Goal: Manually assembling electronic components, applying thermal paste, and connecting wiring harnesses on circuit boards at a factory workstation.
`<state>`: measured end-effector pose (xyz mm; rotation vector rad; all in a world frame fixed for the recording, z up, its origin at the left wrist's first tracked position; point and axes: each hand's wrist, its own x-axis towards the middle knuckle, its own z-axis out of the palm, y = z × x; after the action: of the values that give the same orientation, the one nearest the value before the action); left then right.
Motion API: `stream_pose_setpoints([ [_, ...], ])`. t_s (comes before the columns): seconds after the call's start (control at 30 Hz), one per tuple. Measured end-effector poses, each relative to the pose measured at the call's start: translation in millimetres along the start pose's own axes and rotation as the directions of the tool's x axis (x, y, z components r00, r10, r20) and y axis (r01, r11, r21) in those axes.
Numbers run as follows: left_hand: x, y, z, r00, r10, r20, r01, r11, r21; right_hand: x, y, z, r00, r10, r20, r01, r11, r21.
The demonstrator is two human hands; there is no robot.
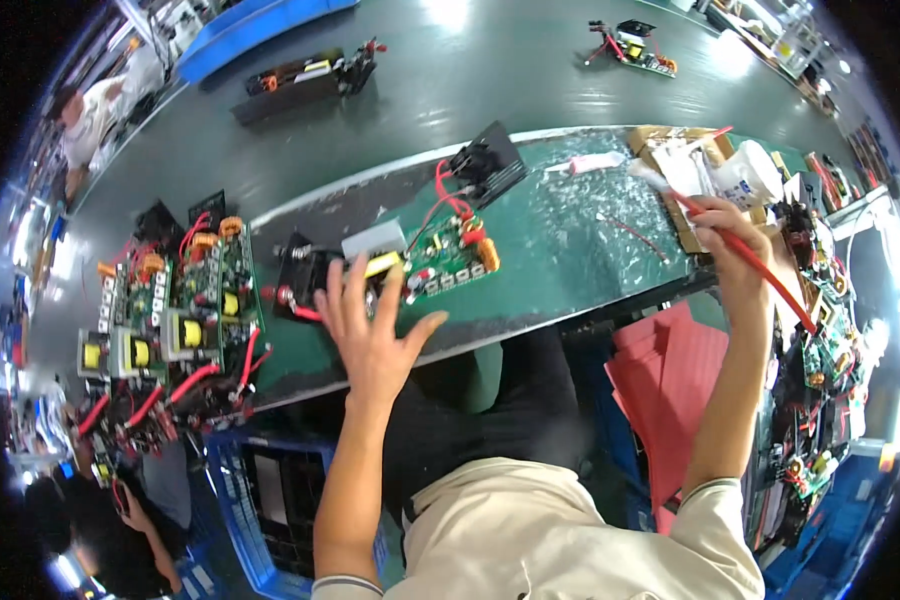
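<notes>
Crowding the left side, upright green circuit boards carry orange ring coils, blocky yellow-wound transformers and glossy red cables. Next comes the left hand, its grip spread wide, enclosing nothing; its fingertips lie over the left end of a circuit assembly, and I cannot tell how firmly they touch. The assembly lies on the smooth green desk, reaching forward and right of those fingers, red wires running to 1 flat black plate behind it. Farther right, 1 thin red wire crosses a shiny, wrinkled patch. Matte red sheets hang below a cardboard carton. The right hand has its grip wrapped around 1 slim red-handled brush, pale bristles near the carton's left edge; a smooth white tub stands just beyond.
</notes>
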<state>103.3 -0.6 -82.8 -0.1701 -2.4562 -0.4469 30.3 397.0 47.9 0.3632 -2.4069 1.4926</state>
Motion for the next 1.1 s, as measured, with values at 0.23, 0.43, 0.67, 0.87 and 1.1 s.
stream_pose_setpoints([
  [0.23, 6.3, 1.5, 3.4, 0.990, -0.011, 0.139, 0.009, 1.000, 0.017, -32.2, -63.2, 117.7, 0.926, -0.209, 0.316, 0.247, 0.965, -0.085],
  [0.43, 4.0, -2.0, 10.0, 0.994, -0.022, 0.104, 0.021, 1.000, 0.018, -41.3, -57.4, 140.6, 0.881, -0.330, 0.340, 0.397, 0.906, -0.147],
  [0.67, 3.3, -2.2, 11.3, 0.995, -0.010, 0.095, 0.007, 0.999, 0.035, -46.0, -44.3, 152.5, 0.889, -0.307, 0.339, 0.383, 0.905, -0.185],
  [0.87, 3.2, -2.1, 10.0, 0.996, -0.013, 0.088, 0.013, 1.000, 0.001, -48.3, -49.3, 158.2, 0.882, -0.376, 0.283, 0.434, 0.883, -0.180],
  [1.1, 2.7, -3.1, 10.5, 0.997, -0.017, 0.078, 0.019, 1.000, -0.015, -43.3, -48.1, 171.3, 0.863, -0.397, 0.312, 0.461, 0.871, -0.169],
])
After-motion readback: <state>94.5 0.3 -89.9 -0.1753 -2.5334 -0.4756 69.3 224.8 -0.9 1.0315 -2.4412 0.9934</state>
